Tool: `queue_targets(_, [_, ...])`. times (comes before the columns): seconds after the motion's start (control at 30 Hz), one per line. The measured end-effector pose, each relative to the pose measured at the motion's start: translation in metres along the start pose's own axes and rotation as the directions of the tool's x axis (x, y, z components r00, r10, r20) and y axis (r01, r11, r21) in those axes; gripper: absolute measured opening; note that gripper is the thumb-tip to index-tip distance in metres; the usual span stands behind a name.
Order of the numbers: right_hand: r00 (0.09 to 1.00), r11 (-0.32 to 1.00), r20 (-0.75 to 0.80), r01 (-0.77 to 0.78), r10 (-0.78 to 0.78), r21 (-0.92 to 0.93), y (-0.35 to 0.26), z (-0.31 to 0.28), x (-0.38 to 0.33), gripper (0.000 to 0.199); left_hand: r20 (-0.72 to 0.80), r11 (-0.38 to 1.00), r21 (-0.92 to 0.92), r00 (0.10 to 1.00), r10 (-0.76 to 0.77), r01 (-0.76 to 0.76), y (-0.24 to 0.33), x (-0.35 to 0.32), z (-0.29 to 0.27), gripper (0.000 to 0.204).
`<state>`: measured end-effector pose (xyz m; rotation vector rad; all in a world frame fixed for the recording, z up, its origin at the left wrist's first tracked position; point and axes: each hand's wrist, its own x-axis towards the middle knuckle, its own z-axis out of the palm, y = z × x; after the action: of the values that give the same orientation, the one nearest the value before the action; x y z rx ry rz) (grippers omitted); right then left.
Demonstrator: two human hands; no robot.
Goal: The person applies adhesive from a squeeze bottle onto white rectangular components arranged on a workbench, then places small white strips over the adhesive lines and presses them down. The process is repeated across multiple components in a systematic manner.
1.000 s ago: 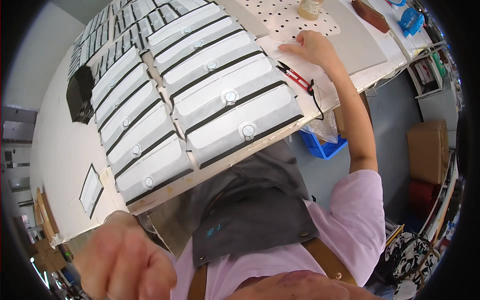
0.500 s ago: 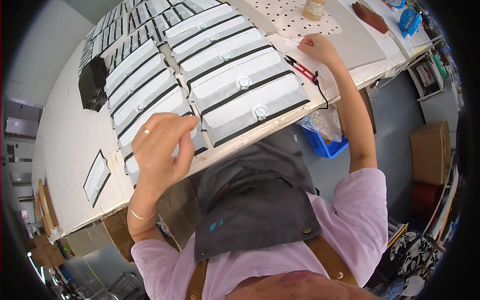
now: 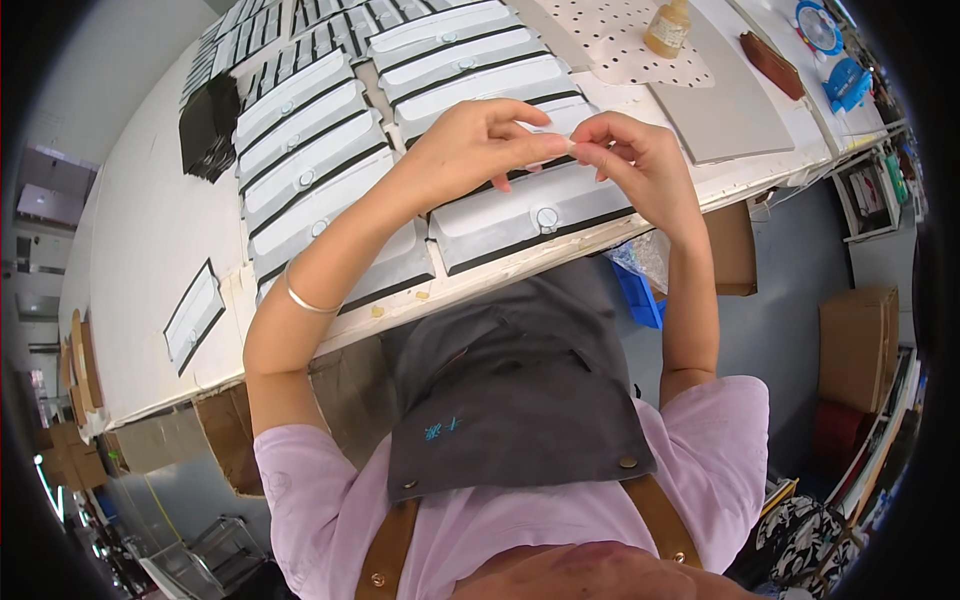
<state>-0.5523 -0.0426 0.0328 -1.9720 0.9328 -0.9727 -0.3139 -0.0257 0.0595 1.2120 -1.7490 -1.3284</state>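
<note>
My left hand [image 3: 480,150] and my right hand [image 3: 635,165] meet above the right-hand column of flat grey-and-white pieces. Thumb and fingers of both are pinched around one tiny whitish bit [image 3: 570,146], too small to name. Beneath them lies the nearest grey-and-white piece [image 3: 490,225], with black edge strips and a small round disc [image 3: 547,219] near its middle. A second column of like pieces [image 3: 285,185] lies left of my left forearm, overlapping in a row. The red-handled snips seen earlier are hidden behind my right hand.
A jar of amber liquid [image 3: 668,30] stands on a dotted sheet [image 3: 610,50] beside a grey board [image 3: 735,130]. Further right is a brown pouch [image 3: 771,65]. A black stack [image 3: 208,125] and a lone black-edged piece [image 3: 195,317] lie left. Below the table edge sits a blue bin [image 3: 637,295].
My right hand has come left from beside the grey board. The left hand has moved forward and right to meet it. The whole view has shifted slightly.
</note>
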Motion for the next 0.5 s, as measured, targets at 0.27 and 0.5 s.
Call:
queue_targets(0.27, [0.998,0.976,0.003,0.055,-0.057,0.209,-0.013,0.036,-0.001,0.024,-0.03,0.982,-0.19,0.999,-0.03,0.024,-0.018,-0.036,-0.005,0.023])
queue_targets(0.5, [0.992,0.79,0.078,-0.123,0.095,0.601,-0.011,0.082,-0.004,0.021,-0.254,0.947,-0.316,0.967,-0.025,-0.059,-0.026,-0.085,0.0,0.017])
